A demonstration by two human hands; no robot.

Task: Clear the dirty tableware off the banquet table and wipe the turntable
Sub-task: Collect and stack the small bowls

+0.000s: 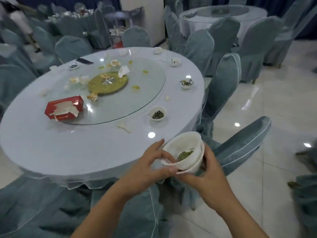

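Two glossy white round cups (184, 152), nested, gripped by left hand (147, 167) and right hand (208, 176).

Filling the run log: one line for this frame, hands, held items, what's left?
left hand: grips stacked cups | right hand: supports stack | stack: off table edge | cup: on table, tea leaves | turntable: unwiped

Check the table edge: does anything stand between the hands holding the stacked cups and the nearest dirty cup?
Nothing visible does. Bare tabletop lies between the stacked cups, held by left hand and right hand, and the nearest cup.
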